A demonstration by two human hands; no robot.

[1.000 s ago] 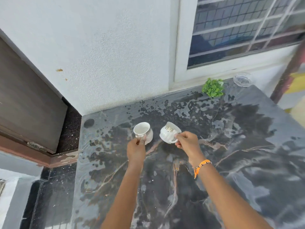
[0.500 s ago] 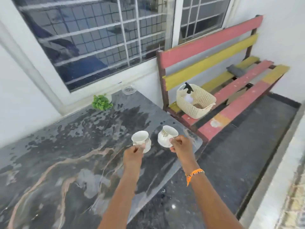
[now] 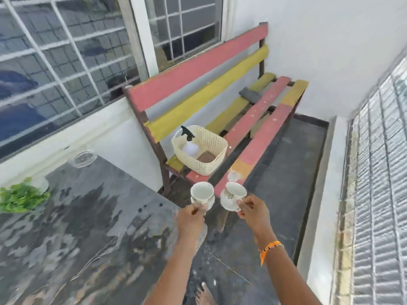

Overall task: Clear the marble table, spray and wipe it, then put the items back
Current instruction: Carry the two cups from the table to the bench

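My left hand (image 3: pixel 191 219) pinches the handle of a white cup (image 3: pixel 202 195), held upright just past the right edge of the dark marble table (image 3: pixel 88 227). My right hand (image 3: pixel 253 211) grips a second white cup (image 3: pixel 232 198) with gold trim, tilted toward the left, over the floor in front of the bench. On the table remain a small green plant (image 3: pixel 21 197) in a white pot and a clear glass dish (image 3: pixel 82 159) near the wall. A spray bottle (image 3: pixel 189 143) with a black trigger stands inside the cream basket (image 3: pixel 209 164) on the bench.
A red and yellow slatted bench (image 3: pixel 259 119) stands to the right of the table, with a folded grey cloth (image 3: pixel 250 94) on its far end. Windows with grilles line the wall behind. A white low wall (image 3: pixel 321 194) bounds the dark floor on the right.
I have turned right, away from the middle of the table. Both cups have been lifted off the marble and carried past its right edge toward the bench.
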